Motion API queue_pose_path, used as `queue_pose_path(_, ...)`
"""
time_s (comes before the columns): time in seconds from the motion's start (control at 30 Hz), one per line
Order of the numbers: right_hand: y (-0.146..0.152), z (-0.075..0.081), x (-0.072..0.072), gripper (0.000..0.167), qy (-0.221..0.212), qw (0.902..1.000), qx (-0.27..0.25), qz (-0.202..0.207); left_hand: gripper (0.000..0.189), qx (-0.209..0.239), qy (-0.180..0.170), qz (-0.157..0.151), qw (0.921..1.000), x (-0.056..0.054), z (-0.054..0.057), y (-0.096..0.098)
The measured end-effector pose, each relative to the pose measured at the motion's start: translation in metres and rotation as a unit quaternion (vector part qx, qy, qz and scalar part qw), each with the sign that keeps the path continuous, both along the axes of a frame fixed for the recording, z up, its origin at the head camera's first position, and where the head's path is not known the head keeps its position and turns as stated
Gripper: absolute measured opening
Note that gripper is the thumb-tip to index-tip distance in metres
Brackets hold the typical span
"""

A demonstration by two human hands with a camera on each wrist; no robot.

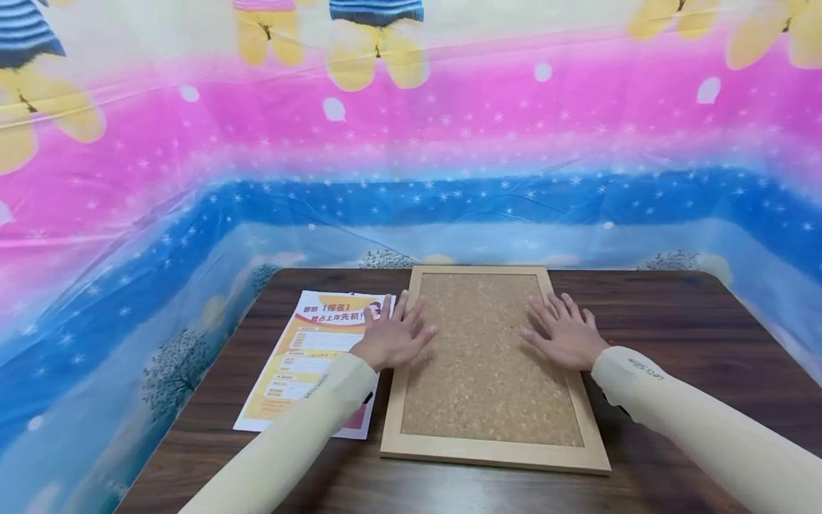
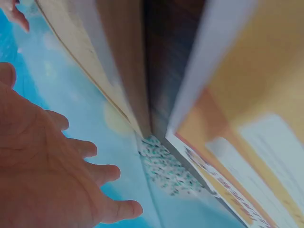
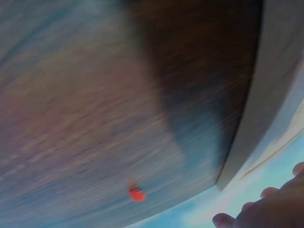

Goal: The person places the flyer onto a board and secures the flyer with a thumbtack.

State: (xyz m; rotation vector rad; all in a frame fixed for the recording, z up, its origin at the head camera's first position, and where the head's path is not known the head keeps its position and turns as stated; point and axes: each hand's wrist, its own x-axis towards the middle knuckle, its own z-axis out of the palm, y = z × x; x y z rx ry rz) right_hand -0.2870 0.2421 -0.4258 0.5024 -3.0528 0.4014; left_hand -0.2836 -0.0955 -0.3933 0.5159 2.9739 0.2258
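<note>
A corkboard (image 1: 491, 378) in a pale wooden frame lies flat on the dark table, its long sides running away from me. My left hand (image 1: 393, 337), fingers spread and straight, is over the board's left edge and overlaps a printed sheet (image 1: 276, 389) beside it. Its palm and fingertips show in the left wrist view. Over the right edge of the board is my right hand (image 1: 566, 335), fingers also spread and holding nothing. A small red thing, perhaps a pushpin (image 3: 137, 195), lies on the table to the right of the board.
The dark wood table (image 1: 693, 343) extends on both sides of the board. A colourful patterned cloth (image 1: 449, 200) hangs behind the table and along its sides. The far end of the board reaches the table's back edge.
</note>
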Motion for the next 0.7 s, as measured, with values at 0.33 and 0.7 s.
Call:
queue_pose_path(0.33,0.023,-0.004,0.006,0.079,0.000,0.9999,-0.005,-0.010,0.067,0.024,-0.007,0.023,0.9994,0.008,-0.006,-0.041)
queue_pose_path(0.7,0.039,-0.006,0.014,0.078,0.003,0.9998,-0.016,-0.014,0.070,0.042,-0.001,0.048,0.9979,0.016,-0.010,-0.080)
